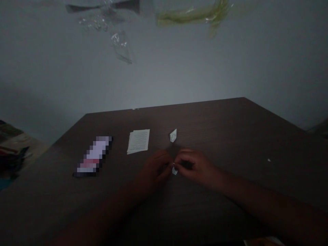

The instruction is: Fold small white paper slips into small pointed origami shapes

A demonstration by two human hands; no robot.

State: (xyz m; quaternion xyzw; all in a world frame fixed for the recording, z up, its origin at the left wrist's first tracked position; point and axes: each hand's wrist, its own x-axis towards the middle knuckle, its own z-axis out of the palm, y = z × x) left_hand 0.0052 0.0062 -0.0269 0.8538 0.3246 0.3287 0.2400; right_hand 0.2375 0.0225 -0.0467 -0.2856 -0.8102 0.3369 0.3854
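Observation:
A small piece of folded paper is pinched between my two hands, low over the middle of the table. My left hand grips it from the left, thumb and fingers pressed together. From the right, my right hand pinches it with thumb and forefinger. The fingertips of both hands nearly meet and cover most of the paper. Just beyond them a folded paper piece with a pointed top lies on the table. Left of that rests a small stack of printed paper sheets.
The dark wooden table reaches back to a grey wall. A phone with a blurred-out screen lies at the left. A tiny white scrap sits at the right. Clear tape and yellowish tape stick to the wall.

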